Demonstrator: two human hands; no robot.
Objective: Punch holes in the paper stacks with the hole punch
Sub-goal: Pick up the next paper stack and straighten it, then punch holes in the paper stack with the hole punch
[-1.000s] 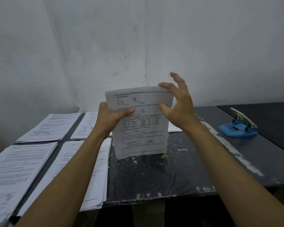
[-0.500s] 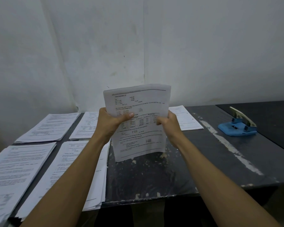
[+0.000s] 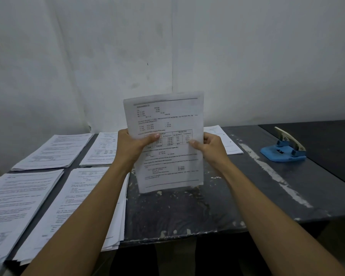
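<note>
Paper stack (image 3: 165, 140) slightly higher now, upright between both hands (image 3: 212, 147).

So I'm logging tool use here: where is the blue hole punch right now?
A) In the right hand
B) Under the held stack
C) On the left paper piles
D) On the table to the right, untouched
D: the hole punch sits alone on the table, while both hands grip the paper stack.
</note>
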